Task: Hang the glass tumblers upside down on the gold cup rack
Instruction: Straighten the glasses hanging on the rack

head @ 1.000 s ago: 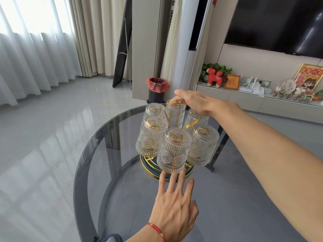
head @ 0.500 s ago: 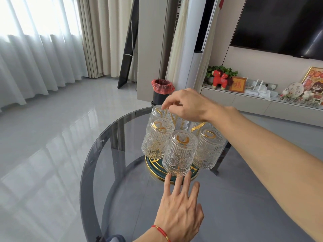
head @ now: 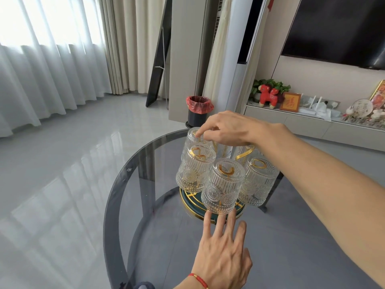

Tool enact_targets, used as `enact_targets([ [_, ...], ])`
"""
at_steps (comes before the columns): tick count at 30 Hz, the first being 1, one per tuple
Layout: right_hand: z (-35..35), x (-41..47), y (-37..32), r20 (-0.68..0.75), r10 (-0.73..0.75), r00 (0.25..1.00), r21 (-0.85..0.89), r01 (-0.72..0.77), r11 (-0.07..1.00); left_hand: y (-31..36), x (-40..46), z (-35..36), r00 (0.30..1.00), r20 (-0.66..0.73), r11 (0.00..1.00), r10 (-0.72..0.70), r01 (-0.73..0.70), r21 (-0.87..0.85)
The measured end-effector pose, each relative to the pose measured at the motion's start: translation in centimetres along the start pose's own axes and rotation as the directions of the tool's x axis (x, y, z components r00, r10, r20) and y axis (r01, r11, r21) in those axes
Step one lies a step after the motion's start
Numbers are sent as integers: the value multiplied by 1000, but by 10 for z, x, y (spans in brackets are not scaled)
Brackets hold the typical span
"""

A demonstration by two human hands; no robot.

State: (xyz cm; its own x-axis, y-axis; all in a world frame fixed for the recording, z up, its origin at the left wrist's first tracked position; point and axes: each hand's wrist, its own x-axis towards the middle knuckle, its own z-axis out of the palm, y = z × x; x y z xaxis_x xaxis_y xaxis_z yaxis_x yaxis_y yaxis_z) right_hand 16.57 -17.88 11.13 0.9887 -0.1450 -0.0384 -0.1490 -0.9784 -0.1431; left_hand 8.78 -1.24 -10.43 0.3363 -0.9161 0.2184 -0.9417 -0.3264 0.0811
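The gold cup rack (head: 245, 153) stands on a dark round base (head: 186, 199) on the glass table (head: 129, 184). Several ribbed glass tumblers hang upside down on it: one at the front (head: 221, 186), one on the left (head: 193, 170), one on the right (head: 258, 184), and more behind. My right hand (head: 231, 128) lies over the rack's top, index fingertip on the back-left tumbler (head: 190, 140). The rack's handle is hidden under that hand. My left hand (head: 224, 253) is flat and spread, fingertips at the base's front rim below the front tumbler.
The round table's edge curves close on the left. Beyond it on the floor stands a black bin with a red liner (head: 199, 110). A low cabinet (head: 302, 124) with ornaments runs along the right wall under a dark TV (head: 337, 28).
My right hand has slid left from the rack's top handle onto the back-left tumbler. My left hand has stayed at the base. The view has moved in closer.
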Motion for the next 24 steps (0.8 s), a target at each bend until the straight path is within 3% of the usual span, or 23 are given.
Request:
enact_targets([
  [10, 3, 15, 8, 76, 18, 997, 84, -24, 996, 0, 0, 2, 1000, 7, 1000, 4, -4, 6],
  [15, 3, 11, 11, -80, 6, 997, 214, 11, 977, 0, -1, 2, 1000, 0, 1000, 6, -6, 0],
  [20, 6, 11, 13, -1, -43, 999, 63, 43, 997, 1, 0, 4, 1000, -18, 1000, 0, 0, -14],
  [24, 5, 12, 10, 40, -38, 998, 63, 36, 997, 1, 0, 7, 999, -33, 1000, -4, 3, -28],
])
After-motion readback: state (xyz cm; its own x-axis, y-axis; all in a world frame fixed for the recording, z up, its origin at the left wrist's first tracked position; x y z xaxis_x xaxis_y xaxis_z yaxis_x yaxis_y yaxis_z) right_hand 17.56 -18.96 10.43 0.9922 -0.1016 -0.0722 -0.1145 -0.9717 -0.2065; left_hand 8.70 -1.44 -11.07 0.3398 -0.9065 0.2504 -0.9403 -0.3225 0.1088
